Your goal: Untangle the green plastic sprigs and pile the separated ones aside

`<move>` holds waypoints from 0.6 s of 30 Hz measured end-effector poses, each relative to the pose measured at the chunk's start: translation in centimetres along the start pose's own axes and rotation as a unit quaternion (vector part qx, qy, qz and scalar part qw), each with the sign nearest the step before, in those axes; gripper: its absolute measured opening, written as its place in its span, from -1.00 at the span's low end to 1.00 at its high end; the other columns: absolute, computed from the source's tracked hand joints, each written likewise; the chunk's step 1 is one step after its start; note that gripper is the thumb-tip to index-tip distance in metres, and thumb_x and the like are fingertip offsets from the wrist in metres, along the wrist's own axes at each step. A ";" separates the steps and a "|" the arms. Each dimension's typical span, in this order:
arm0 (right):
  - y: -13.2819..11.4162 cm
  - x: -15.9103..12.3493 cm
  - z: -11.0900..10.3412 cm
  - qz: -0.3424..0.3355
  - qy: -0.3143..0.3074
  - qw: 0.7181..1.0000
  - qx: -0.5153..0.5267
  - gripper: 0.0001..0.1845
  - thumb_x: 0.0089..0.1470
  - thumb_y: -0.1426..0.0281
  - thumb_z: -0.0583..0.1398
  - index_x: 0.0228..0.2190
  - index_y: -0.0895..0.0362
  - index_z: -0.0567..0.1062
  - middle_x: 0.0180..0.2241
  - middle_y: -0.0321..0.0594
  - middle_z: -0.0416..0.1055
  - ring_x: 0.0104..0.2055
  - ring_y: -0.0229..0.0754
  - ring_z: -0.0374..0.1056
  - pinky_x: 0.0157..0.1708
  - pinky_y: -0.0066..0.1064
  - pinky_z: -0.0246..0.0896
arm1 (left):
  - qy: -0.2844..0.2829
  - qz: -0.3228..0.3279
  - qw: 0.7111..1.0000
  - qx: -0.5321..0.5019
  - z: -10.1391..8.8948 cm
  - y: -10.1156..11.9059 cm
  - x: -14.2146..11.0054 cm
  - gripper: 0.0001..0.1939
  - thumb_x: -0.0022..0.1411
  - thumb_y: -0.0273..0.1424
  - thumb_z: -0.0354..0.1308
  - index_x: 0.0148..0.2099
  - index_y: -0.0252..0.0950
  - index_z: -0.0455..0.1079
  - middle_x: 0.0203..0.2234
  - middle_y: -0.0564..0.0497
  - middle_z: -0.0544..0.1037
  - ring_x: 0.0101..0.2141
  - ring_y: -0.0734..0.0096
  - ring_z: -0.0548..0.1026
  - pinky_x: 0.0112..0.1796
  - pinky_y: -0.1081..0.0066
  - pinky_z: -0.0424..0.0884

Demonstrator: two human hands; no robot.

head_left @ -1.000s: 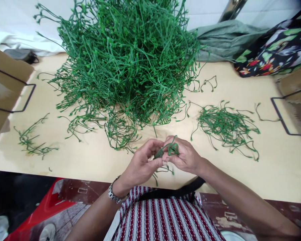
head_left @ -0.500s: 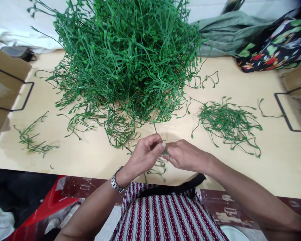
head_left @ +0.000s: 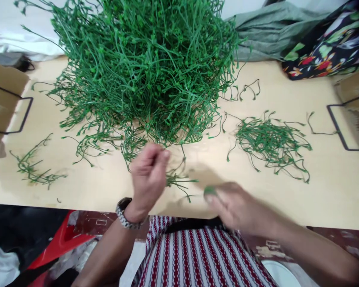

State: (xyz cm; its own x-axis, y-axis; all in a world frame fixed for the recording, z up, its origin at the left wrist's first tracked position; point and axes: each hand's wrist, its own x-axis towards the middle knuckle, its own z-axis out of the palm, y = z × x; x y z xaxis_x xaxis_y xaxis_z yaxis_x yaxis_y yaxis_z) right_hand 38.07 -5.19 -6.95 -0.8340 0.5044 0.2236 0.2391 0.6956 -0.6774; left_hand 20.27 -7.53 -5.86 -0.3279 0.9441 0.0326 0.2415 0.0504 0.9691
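My left hand point(head_left: 149, 179), with a metal watch on its wrist, is closed and raised above the table near the front edge. Several thin green stems point(head_left: 179, 181) poke out from beside its fingers. I cannot tell whether the hand grips them or they lie behind it. My right hand point(head_left: 239, 207) is lower and to the right, blurred by motion and closed. A small rounded green thing point(head_left: 210, 190) shows at its thumb, too smeared to name. Beyond both hands rises a big tangled heap of green stems with budded tips point(head_left: 149, 71).
A smaller pile of stems point(head_left: 271, 143) lies at right, and a few bare pieces point(head_left: 36, 167) at left. Cardboard boxes with dark wire frames stand at the left point(head_left: 6, 91) and right point(head_left: 354, 103) edges. Grey-green cloth point(head_left: 266, 32) and floral fabric point(head_left: 329, 48) sit behind.
My hands were together over the middle and are now apart. The left moved left and up, the right moved right and toward me with the small green thing.
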 end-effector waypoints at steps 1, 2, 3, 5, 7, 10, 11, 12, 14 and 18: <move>0.4 0.0 -0.3 0.011 0.017 1.000 -0.020 -0.68 0.22 0.39 -0.12 -0.57 0.13 0.17 -0.69 -0.42 0.06 -0.69 -0.41 -0.04 -0.67 -0.51 -0.12 | -0.013 0.013 1.000 0.000 0.1 0.0 0.2 -0.71 0.19 -0.26 0.02 -0.52 -0.26 0.13 -0.68 0.15 0.07 -0.61 0.55 0.02 -0.59 0.46 0.02; 0.9 0.0 -0.7 0.025 0.023 0.999 -0.043 -0.69 0.21 0.38 -0.10 -0.56 0.13 0.18 -0.69 -0.41 0.07 -0.69 -0.41 -0.03 -0.66 -0.51 -0.11 | -0.020 0.021 1.000 -0.006 0.2 -0.2 0.4 -0.71 0.18 -0.27 0.04 -0.53 -0.26 0.12 -0.68 0.15 0.07 -0.62 0.55 0.03 -0.59 0.47 0.02; 1.4 0.0 -1.1 0.034 0.021 0.997 -0.066 -0.70 0.21 0.36 -0.08 -0.56 0.13 0.19 -0.68 -0.41 0.08 -0.68 -0.40 -0.01 -0.65 -0.50 -0.10 | -0.028 0.021 0.999 -0.020 0.4 -0.4 0.5 -0.70 0.17 -0.27 0.05 -0.53 -0.26 0.09 -0.68 0.16 0.07 -0.63 0.56 0.03 -0.59 0.47 0.02; 2.1 0.2 -1.8 0.034 0.009 0.995 -0.097 -0.71 0.20 0.34 -0.07 -0.55 0.13 0.20 -0.67 -0.40 0.11 -0.67 -0.39 0.00 -0.63 -0.50 -0.10 | -0.055 -0.013 0.997 -0.054 0.7 -0.9 0.7 -0.68 0.18 -0.26 0.04 -0.53 -0.26 0.05 -0.70 0.17 0.05 -0.65 0.58 0.02 -0.61 0.48 0.00; 2.4 0.3 -2.3 0.030 0.002 0.994 -0.108 -0.71 0.20 0.34 -0.06 -0.54 0.13 0.21 -0.65 -0.39 0.12 -0.66 -0.39 0.01 -0.62 -0.50 -0.10 | -0.076 -0.044 0.994 -0.062 0.8 -1.1 0.8 -0.67 0.18 -0.25 0.03 -0.53 -0.26 0.06 -0.71 0.18 0.05 -0.66 0.59 0.01 -0.63 0.49 -0.02; 2.4 0.4 -2.6 0.035 0.007 0.995 -0.089 -0.71 0.20 0.32 -0.05 -0.55 0.13 0.18 -0.65 -0.40 0.08 -0.64 -0.39 0.01 -0.60 -0.52 -0.10 | -0.164 -0.064 0.983 -0.049 0.8 -0.7 0.9 -0.68 0.14 -0.25 0.07 -0.55 -0.30 0.13 -0.71 0.17 0.09 -0.65 0.61 0.04 -0.63 0.51 -0.02; 2.4 0.5 -2.6 0.042 0.012 0.996 -0.076 -0.70 0.20 0.32 -0.05 -0.55 0.13 0.17 -0.65 -0.41 0.06 -0.65 -0.40 0.00 -0.61 -0.53 -0.11 | -0.195 -0.066 0.977 -0.047 0.8 -0.5 0.9 -0.69 0.13 -0.26 0.08 -0.54 -0.31 0.16 -0.70 0.16 0.12 -0.64 0.62 0.05 -0.62 0.52 0.00; 2.5 0.5 -2.6 0.050 0.018 0.997 -0.062 -0.69 0.20 0.32 -0.06 -0.56 0.13 0.16 -0.66 -0.41 0.04 -0.66 -0.40 -0.02 -0.62 -0.54 -0.12 | -0.218 -0.066 0.973 -0.047 0.8 -0.3 0.8 -0.71 0.12 -0.27 0.08 -0.54 -0.33 0.20 -0.69 0.16 0.14 -0.64 0.62 0.07 -0.62 0.53 0.01; 2.7 0.6 -2.6 0.068 0.019 0.997 -0.036 -0.68 0.20 0.31 -0.06 -0.57 0.13 0.16 -0.66 -0.42 0.02 -0.66 -0.41 -0.03 -0.63 -0.55 -0.12 | -0.248 -0.071 0.965 -0.049 0.8 0.0 0.8 -0.76 0.11 -0.31 0.09 -0.51 -0.36 0.26 -0.68 0.16 0.19 -0.63 0.64 0.10 -0.60 0.54 0.05; 3.2 0.8 -2.5 0.096 0.004 0.995 0.020 -0.71 0.20 0.28 -0.06 -0.46 0.16 0.29 -0.65 -0.40 0.08 -0.63 -0.40 0.02 -0.59 -0.56 -0.07 | -0.274 -0.091 0.956 -0.058 1.1 -0.1 0.5 -0.86 0.07 -0.40 0.11 -0.47 -0.37 0.30 -0.68 0.16 0.26 -0.64 0.66 0.15 -0.60 0.57 0.07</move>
State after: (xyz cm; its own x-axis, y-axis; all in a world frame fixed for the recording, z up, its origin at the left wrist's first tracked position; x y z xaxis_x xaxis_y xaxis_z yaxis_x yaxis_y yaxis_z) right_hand 39.41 -1.24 -7.18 -0.7712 0.6298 0.0923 0.3740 0.5657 -0.7350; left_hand 21.11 -6.74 -6.20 0.1807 0.9535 -0.2410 0.1122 0.2235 0.9682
